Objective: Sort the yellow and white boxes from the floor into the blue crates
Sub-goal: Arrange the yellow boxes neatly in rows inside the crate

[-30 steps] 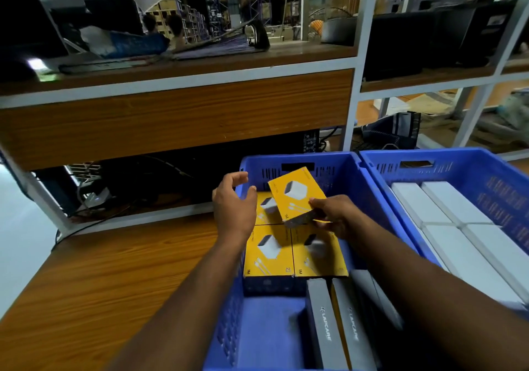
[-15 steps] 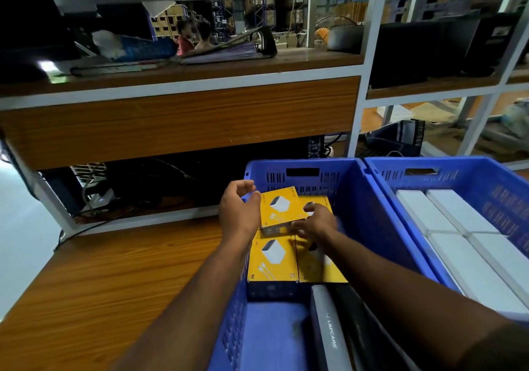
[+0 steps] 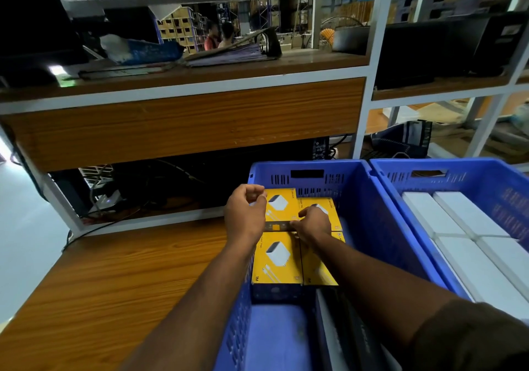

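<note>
Lowered since a second ago, the yellow charger box (image 3: 277, 205) now sits at the left blue crate's (image 3: 372, 216) far-left corner; left hand (image 3: 245, 216) curls beside it, right hand (image 3: 312, 223) pinches its near edge.

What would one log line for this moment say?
step: seating yellow box | place: left blue crate | left hand: steadying | right hand: pressing | white boxes: right crate
</note>
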`<state>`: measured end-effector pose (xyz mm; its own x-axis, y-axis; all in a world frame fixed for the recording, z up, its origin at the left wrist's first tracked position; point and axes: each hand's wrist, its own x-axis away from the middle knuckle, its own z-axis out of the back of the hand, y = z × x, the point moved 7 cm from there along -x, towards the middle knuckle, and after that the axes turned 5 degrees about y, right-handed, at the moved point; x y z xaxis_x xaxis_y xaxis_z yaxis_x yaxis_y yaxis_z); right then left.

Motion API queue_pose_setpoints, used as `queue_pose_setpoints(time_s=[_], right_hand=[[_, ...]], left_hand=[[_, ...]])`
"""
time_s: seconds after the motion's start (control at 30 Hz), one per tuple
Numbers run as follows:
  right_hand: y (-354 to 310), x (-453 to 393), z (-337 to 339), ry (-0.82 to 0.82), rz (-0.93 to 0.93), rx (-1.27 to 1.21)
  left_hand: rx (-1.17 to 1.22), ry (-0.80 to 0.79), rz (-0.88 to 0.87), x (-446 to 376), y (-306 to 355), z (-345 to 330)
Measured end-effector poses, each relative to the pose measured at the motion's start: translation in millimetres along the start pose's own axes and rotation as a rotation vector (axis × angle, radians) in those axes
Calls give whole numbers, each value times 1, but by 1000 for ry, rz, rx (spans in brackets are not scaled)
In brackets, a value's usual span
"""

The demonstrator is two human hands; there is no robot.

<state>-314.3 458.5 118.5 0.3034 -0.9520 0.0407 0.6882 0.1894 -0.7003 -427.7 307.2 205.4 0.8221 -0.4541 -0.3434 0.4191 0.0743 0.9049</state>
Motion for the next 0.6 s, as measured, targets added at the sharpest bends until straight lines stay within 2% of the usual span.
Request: queue_pose_setpoints(time_s=[0.17,0.33,0.47,0.53,0.6], right_hand=[[5,0,-2,-171,61,77],[9,16,11,-421,40,107],[9,61,28,-693,141,451],[8,83,38,-715,213,629],[6,100,42,-696,329,801]], left_hand=[[-164,-54,-120,6,8,-8],[-299,-178,-240,15,12,-23],[-345,-405,-184,26,0,-42],[-347,-499,-136,31,-7,-48],[-359,-512,-134,32,-8,-49]])
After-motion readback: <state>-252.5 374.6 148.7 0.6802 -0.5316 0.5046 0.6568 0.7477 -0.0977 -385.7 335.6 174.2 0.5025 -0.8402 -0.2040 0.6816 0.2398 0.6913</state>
